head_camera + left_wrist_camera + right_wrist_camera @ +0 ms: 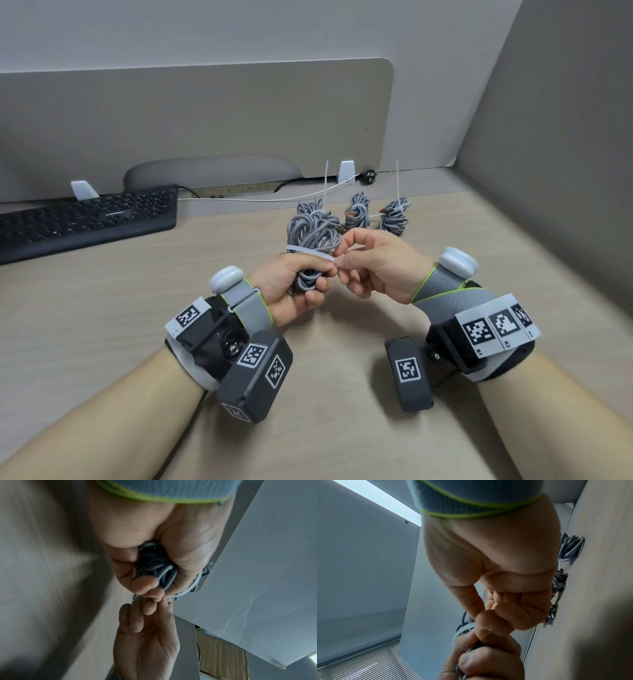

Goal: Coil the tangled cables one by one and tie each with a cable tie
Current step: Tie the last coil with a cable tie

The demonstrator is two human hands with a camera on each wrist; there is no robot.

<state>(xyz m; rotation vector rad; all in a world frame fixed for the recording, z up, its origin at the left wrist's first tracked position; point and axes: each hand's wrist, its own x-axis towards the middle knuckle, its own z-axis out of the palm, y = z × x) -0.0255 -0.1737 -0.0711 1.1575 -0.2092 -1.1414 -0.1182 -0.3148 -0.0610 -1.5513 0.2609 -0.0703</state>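
My left hand [301, 284] grips a coiled grey braided cable [313, 233] above the desk, its loops sticking up past my fist. A white cable tie [308, 253] wraps round the coil just above my fingers. My right hand [346, 257] pinches the tie's end right beside the left thumb. In the left wrist view the cable [154, 563] fills my left hand [150, 574], and the tie [187, 589] curves past the thumb. The right wrist view shows the tie [462, 628] looping round the coil below my right hand [489, 627].
Three tied grey cable coils lie behind on the desk: one [310, 209] with its tie tail upright, a small one [358, 212], and one [394, 216] at the right. A black keyboard [85, 219] sits far left. A grey partition [205, 130] backs the desk.
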